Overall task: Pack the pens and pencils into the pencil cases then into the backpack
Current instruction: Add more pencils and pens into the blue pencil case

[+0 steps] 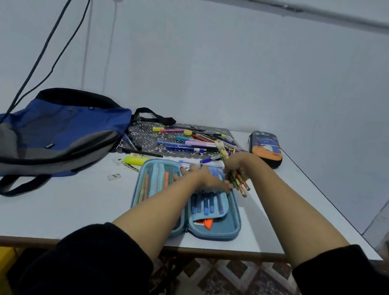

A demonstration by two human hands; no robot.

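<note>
Black sleeves (101, 259) nearest, bare forearms out over the smooth white worktop (52, 214). Left grip (200, 177) lies flat, fingers straight, pressing on the open light-blue fabric pencil case (216, 229); it has a mesh pocket on one side and elastic loops with blue pens on the other. Right grip (236, 163) is curled round a bundle of wooden pencils (239, 184), angled over the case's far right corner. Loose pens (189, 142) are heaped on a perforated dark mat (143, 137) behind. Soft blue-grey backpack (65, 128) lies flat at left. Hard-shell dark pencil case (266, 148) is closed, far right.
</note>
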